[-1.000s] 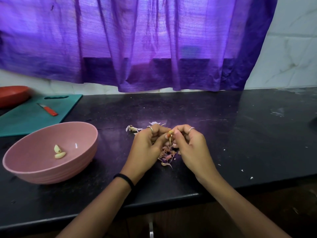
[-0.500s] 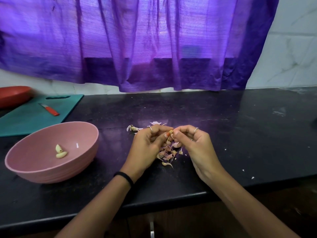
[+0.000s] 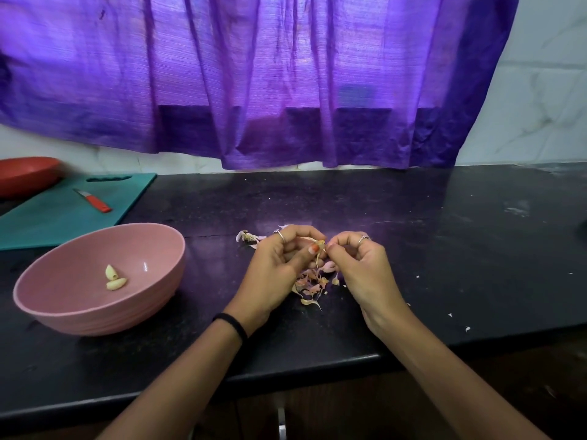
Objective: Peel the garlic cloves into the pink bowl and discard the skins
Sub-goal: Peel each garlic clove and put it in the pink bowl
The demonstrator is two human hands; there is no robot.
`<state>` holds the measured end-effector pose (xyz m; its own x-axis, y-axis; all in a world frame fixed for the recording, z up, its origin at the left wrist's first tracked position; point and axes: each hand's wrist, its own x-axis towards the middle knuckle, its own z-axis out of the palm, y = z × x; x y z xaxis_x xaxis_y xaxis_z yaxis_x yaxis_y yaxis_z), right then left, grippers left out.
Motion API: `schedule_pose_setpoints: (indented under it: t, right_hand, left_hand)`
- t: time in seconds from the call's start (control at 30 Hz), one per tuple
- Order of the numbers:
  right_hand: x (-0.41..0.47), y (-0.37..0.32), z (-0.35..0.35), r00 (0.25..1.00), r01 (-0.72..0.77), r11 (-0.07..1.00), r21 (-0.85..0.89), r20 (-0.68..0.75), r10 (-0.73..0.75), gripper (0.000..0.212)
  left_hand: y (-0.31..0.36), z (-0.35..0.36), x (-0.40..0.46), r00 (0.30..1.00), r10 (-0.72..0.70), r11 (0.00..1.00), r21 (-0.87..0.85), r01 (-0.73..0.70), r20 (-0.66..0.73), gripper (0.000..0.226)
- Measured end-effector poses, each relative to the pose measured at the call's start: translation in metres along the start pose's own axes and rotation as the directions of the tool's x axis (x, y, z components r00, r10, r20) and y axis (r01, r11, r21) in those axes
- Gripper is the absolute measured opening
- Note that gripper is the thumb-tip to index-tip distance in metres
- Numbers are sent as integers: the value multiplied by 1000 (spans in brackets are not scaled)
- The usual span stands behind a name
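Garlic clove: a small pale yellowish clove (image 3: 318, 243) held above the counter between both hands, mostly hidden by the fingers; a thin strip of skin (image 3: 318, 258) hangs down from it.
Left hand: the left hand (image 3: 282, 265) has its fingers curled round the clove, thumb with an orange-painted nail pressed against it; a ring on one finger, a black band (image 3: 231, 325) on the wrist.
Right hand: the right hand (image 3: 362, 268) has its fingers curled, fingertips pinching at the top of the clove or its skin, which of the two I cannot tell; a ring on one finger.
Skins: a loose heap of pinkish, papery skins (image 3: 309, 285) lies on the counter just below the hands; a few more scraps (image 3: 246, 238) sit just beyond the left hand, and small white flecks are scattered to the right.
Pink bowl: the pink bowl (image 3: 152, 281) stands on the counter to the left of the hands, well apart from them; two peeled cream-coloured cloves (image 3: 113, 277) lie touching each other in its bottom.
Counter: a black counter (image 3: 428, 249) with a glossy front edge.
Cutting board: a teal cutting board (image 3: 47, 220) behind the bowl, with a red-handled knife (image 3: 93, 201) lying on it.
Red dish: a red dish (image 3: 25, 174) at the far left edge, partly on the board.
Curtain: a purple curtain (image 3: 254, 74) hangs behind the counter.
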<state>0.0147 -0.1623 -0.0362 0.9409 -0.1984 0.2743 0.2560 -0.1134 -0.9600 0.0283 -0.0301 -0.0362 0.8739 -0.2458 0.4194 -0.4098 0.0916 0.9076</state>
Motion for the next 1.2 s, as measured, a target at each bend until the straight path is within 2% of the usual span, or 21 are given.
schedule_pose_setpoints:
  t: [0.23,0.4,0.77,0.97,1.2]
  right_hand:
    - [5,8,-5,997,-33,999,40,-71,35,14]
    - [3,7,-6,997,39,998,55,-74,-35,12]
    - [3,7,-6,995,95,995,31,30,-96,33]
    - [1,5,-5,996,75,996,56,38,-78,19]
    - [2,6,-3,996,92,991,-97,23,-90,11]
  left_hand:
    - [0,-2,0,997,-29,996,-89,23,-65,17]
    - [0,-3,-1,993,-52,989,-140,37,-103,16]
    - [-4,-3,1,986,-65,996,-69,55,-151,20]
    - [-4,-4,1,987,-73,996,-60,65,-146,20]
    - [-4,-3,1,987,-66,998,-11,65,-148,22]
